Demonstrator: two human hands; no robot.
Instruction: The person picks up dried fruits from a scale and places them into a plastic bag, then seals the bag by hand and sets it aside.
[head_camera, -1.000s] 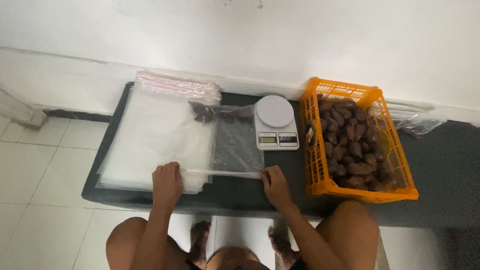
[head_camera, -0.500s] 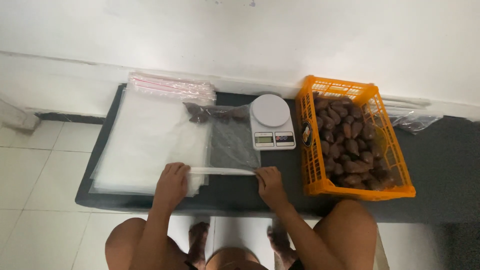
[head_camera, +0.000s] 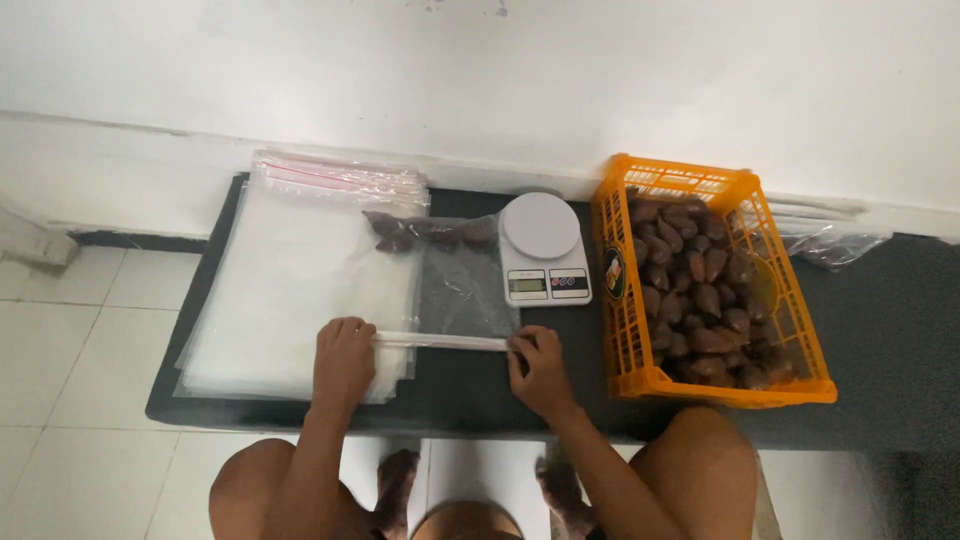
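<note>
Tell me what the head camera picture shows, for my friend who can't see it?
Two hands, left hand and right hand, press the strip of a clear bag holding brown fruits. A white scale and an orange crate sit alongside.

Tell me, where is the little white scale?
In the head view, the white scale sits at the mat's back middle, just left of the orange basket and right of the clear bag.

bare forearms, bare knees, bare feet
</note>
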